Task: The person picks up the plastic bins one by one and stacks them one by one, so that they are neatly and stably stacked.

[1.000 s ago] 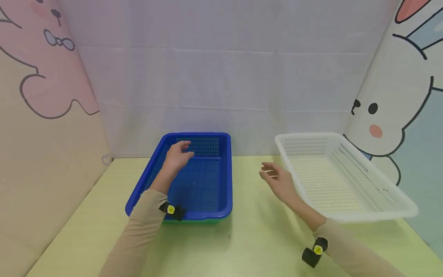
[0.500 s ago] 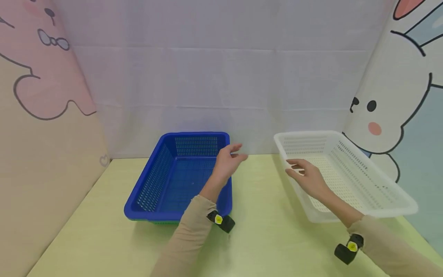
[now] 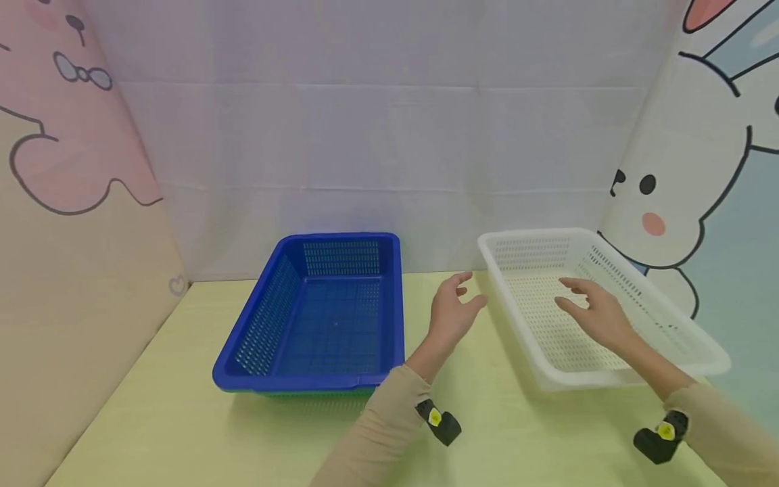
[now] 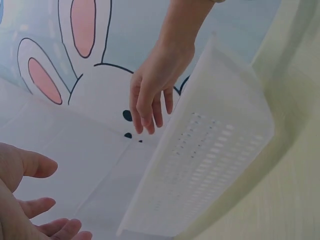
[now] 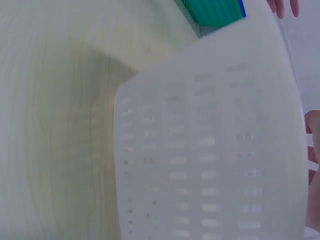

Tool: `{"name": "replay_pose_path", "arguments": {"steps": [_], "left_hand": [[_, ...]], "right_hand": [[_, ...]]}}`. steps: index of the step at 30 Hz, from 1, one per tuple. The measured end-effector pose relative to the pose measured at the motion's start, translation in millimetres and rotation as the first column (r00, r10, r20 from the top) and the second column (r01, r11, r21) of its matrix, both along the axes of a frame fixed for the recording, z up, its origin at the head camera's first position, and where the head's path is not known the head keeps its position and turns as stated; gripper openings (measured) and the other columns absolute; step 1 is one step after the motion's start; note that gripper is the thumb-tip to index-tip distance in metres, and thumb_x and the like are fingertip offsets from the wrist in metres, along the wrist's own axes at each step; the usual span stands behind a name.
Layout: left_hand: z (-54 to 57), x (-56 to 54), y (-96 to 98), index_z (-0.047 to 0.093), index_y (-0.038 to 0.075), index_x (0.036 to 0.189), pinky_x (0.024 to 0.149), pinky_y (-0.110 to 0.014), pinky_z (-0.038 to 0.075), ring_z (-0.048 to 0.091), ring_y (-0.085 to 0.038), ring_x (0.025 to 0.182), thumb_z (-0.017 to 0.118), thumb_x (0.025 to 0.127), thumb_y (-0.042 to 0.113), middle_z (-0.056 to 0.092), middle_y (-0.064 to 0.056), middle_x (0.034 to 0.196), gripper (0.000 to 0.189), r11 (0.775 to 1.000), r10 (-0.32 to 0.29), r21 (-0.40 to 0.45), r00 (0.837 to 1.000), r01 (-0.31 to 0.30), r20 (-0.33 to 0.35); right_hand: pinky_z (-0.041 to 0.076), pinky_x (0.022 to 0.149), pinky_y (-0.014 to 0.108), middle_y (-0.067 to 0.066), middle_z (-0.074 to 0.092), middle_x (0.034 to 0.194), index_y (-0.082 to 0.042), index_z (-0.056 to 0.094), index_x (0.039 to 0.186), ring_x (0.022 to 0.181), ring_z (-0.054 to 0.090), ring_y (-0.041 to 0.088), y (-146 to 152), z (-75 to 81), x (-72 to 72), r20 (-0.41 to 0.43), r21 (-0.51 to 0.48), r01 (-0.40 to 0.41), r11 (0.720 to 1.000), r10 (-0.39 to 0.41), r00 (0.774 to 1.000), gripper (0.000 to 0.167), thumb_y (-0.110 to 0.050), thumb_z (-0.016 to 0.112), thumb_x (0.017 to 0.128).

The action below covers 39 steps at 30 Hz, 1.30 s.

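Note:
In the head view my left hand [image 3: 452,312] hovers between two baskets, fingers loosely bent and holding nothing. To its right, my right hand [image 3: 596,316] hangs over the white plastic basket [image 3: 514,314], also holding nothing. The left wrist view shows the right hand [image 4: 162,82] above the rim of the white basket [image 4: 215,145], fingers pointing down. In the right wrist view the slotted wall of the white basket [image 5: 200,115] fills the middle, and part of the right hand [image 5: 314,170] shows at the edge. A blue basket [image 3: 335,382] stands left of my left hand.
Under the blue basket a green basket [image 3: 328,404] shows, mostly hidden by it. Both baskets stand on a pale yellow-green wooden table [image 3: 152,406]. A white cloth backdrop [image 3: 377,135] rises behind, with cartoon-printed panels at either side.
Both hands have moved right. The left hand has gone from above the blue basket to the gap between baskets; the right hand has passed from beside the white basket to above it.

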<state>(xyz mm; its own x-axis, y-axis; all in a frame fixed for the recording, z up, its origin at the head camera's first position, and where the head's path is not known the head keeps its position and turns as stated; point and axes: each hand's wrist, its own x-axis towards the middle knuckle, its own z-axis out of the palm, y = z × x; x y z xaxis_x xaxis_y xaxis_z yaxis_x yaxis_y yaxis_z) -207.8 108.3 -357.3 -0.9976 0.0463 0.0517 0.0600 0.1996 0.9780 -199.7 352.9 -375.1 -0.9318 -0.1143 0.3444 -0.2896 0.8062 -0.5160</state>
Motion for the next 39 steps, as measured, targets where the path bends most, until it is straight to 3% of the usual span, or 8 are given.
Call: {"name": "replay_pose_path", "arguments": {"steps": [11, 18, 21, 24, 27, 32, 37, 39], "left_hand": [[-21.5, 15.7, 39.0, 0.055, 0.014, 0.122, 0.08, -0.03, 0.047, 0.05, -0.017, 0.109, 0.069, 0.077, 0.018, 0.053, 0.004, 0.122, 0.047, 0.996, -0.003, 0.088, 0.998, -0.002, 0.065], [-34.0, 22.7, 58.5, 0.053, 0.012, 0.123, 0.081, -0.029, 0.047, 0.05, -0.018, 0.108, 0.072, 0.074, 0.015, 0.052, 0.003, 0.122, 0.053, 0.99, 0.013, 0.137, 0.994, -0.027, 0.106], [-38.0, 25.3, 66.1, 0.051, 0.011, 0.124, 0.08, -0.026, 0.047, 0.05, -0.017, 0.107, 0.073, 0.073, 0.016, 0.052, 0.005, 0.122, 0.056, 0.989, 0.02, 0.144, 0.994, -0.036, 0.11], [-41.6, 27.0, 71.7, 0.051, 0.013, 0.124, 0.079, -0.025, 0.046, 0.051, -0.017, 0.107, 0.075, 0.072, 0.019, 0.052, 0.005, 0.121, 0.059, 0.989, 0.032, 0.142, 0.994, -0.047, 0.105], [-44.8, 27.9, 74.7, 0.052, 0.013, 0.123, 0.078, -0.025, 0.047, 0.052, -0.019, 0.106, 0.078, 0.068, 0.02, 0.054, 0.004, 0.119, 0.061, 0.989, 0.059, 0.126, 0.994, -0.07, 0.088], [-49.8, 26.9, 77.6, 0.053, 0.013, 0.122, 0.077, -0.024, 0.047, 0.054, -0.019, 0.104, 0.081, 0.064, 0.017, 0.056, 0.004, 0.117, 0.065, 0.989, 0.085, 0.116, 0.992, -0.095, 0.091], [-53.8, 26.5, 80.1, 0.047, 0.014, 0.129, 0.077, -0.023, 0.047, 0.053, -0.017, 0.104, 0.082, 0.062, 0.016, 0.054, 0.006, 0.118, 0.076, 0.987, 0.05, 0.147, 0.992, -0.066, 0.114], [-55.0, 27.3, 81.0, 0.044, 0.014, 0.131, 0.076, -0.023, 0.047, 0.053, -0.016, 0.103, 0.082, 0.062, 0.016, 0.054, 0.006, 0.118, 0.079, 0.987, 0.032, 0.153, 0.993, -0.05, 0.116]], "right_hand": [[0.033, 0.081, 0.065, 0.04, 0.038, 0.122, 0.015, 0.034, 0.129, 0.107, 0.036, 0.055, 62.9, -2.3, -2.6, 0.071, 0.104, 0.162, 0.981, -0.17, 0.983, 0.055, -0.026, 0.047, 0.094], [0.028, 0.082, 0.065, 0.042, 0.035, 0.122, 0.014, 0.031, 0.131, 0.107, 0.033, 0.057, 102.3, -0.4, -1.6, 0.071, 0.117, 0.212, 0.97, -0.221, 0.973, 0.058, -0.027, 0.047, 0.093], [0.03, 0.08, 0.065, 0.042, 0.033, 0.123, 0.015, 0.028, 0.131, 0.105, 0.034, 0.057, 115.7, -2.1, -0.1, 0.101, 0.139, 0.241, 0.96, -0.256, 0.961, 0.062, -0.028, 0.047, 0.093], [0.031, 0.081, 0.066, 0.043, 0.028, 0.126, 0.015, 0.021, 0.134, 0.106, 0.032, 0.057, 128.4, -4.8, 2.0, 0.142, 0.169, 0.297, 0.94, -0.321, 0.936, 0.067, -0.031, 0.046, 0.093], [0.033, 0.082, 0.066, 0.044, 0.029, 0.124, 0.017, 0.019, 0.133, 0.104, 0.032, 0.057, 140.4, -8.5, 4.2, 0.135, 0.191, 0.332, 0.924, -0.359, 0.923, 0.069, -0.031, 0.047, 0.092], [0.036, 0.077, 0.063, 0.045, 0.034, 0.116, 0.018, 0.021, 0.132, 0.099, 0.036, 0.055, 154.3, -16.3, 6.1, 0.13, 0.186, 0.324, 0.928, -0.35, 0.928, 0.07, -0.028, 0.053, 0.09], [0.041, 0.071, 0.06, 0.043, 0.036, 0.113, 0.017, 0.022, 0.132, 0.095, 0.041, 0.055, 159.6, -21.7, 7.0, 0.141, 0.173, 0.294, 0.94, -0.319, 0.937, 0.069, -0.024, 0.056, 0.088], [0.046, 0.064, 0.052, 0.043, 0.038, 0.111, 0.017, 0.024, 0.131, 0.092, 0.044, 0.054, 159.7, -22.1, 7.1, 0.142, 0.172, 0.282, 0.944, -0.307, 0.941, 0.068, -0.023, 0.057, 0.088]]}}
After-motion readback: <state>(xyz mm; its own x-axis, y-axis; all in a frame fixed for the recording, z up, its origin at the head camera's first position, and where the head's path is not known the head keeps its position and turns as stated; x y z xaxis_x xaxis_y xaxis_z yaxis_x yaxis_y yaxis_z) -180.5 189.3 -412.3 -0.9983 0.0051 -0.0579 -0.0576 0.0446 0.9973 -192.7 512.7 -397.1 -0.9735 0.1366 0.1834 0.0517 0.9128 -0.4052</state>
